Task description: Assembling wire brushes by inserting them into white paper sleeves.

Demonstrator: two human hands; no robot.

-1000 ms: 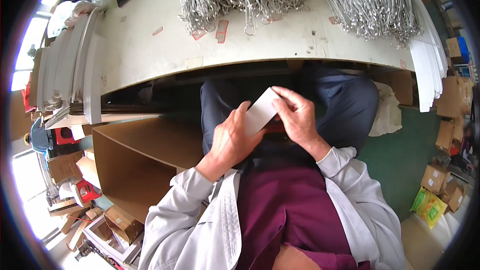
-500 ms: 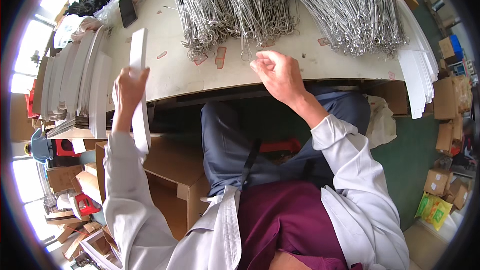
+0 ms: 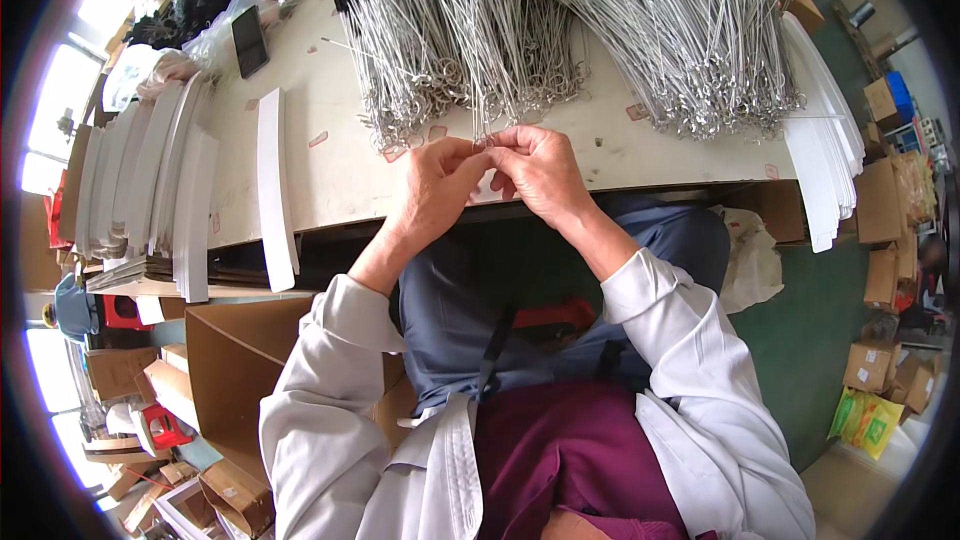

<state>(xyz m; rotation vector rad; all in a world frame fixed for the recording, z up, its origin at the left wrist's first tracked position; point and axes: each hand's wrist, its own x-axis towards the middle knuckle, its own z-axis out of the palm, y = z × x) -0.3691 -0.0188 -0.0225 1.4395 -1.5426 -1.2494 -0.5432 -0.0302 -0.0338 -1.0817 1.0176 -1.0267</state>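
Note:
Side by side at the table's front edge, my left hand (image 3: 437, 188) and my right hand (image 3: 543, 174) meet with fingertips pinched. Between them is the looped wire end of a thin wire brush (image 3: 484, 125). Its loop is mostly hidden by my fingers. The brush still lies against the middle pile of wire brushes (image 3: 440, 50), whose ring ends point toward me and whose far ends show black bristles. To the left, a single white card strip (image 3: 272, 180) lies on the table, its near end overhanging the edge.
A second pile of wire brushes (image 3: 690, 50) spreads at the right. White strips stand stacked at the left (image 3: 150, 170) and hang over the right edge (image 3: 822, 140). A dark phone (image 3: 250, 41) lies at the back left. Below the table is an open cardboard box (image 3: 235, 360).
My left hand has let go of the white strip, which now lies on the table, and has moved right to meet my right hand. My right hand has shifted slightly left and lower.

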